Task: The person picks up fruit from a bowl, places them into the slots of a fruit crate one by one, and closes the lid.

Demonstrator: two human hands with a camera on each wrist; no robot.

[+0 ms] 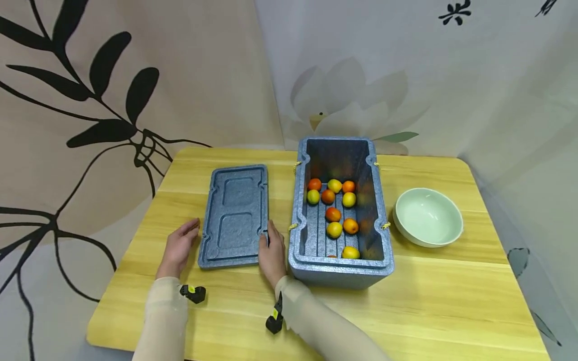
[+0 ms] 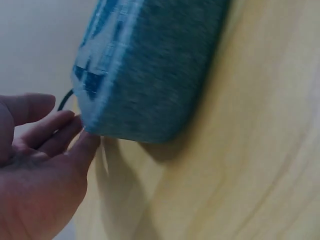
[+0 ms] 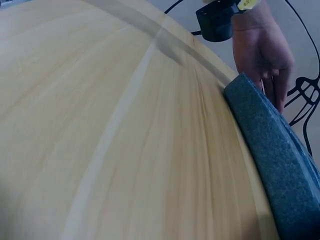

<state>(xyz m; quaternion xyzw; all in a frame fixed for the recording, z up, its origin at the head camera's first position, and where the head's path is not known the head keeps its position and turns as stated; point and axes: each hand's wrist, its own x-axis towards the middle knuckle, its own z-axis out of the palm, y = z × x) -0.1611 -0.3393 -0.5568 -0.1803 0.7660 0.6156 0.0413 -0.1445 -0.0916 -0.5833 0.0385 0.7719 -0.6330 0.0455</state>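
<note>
A blue-grey foam lid (image 1: pixel 237 215) lies flat on the table, its recessed panels facing up. My left hand (image 1: pixel 178 246) is beside the lid's left edge, fingers extended and thumb apart. In the left wrist view, the fingers of my left hand (image 2: pixel 47 145) come right up to the lid's corner (image 2: pixel 150 75). My right hand (image 1: pixel 273 254) is at the lid's right edge, between lid and foam box, with its thumb by the rim and fingers pointing away from me. The right wrist view shows the lid's side (image 3: pixel 275 155) and my left hand (image 3: pixel 264 57) beyond it.
Right of the lid stands an open blue-grey foam box (image 1: pixel 340 273) with yellow rope loops, holding several small orange and yellow citrus fruits (image 1: pixel 333 214). A pale green bowl (image 1: pixel 428 217) sits right of the box. A patterned curtain hangs behind the wooden table (image 1: pixel 451 301).
</note>
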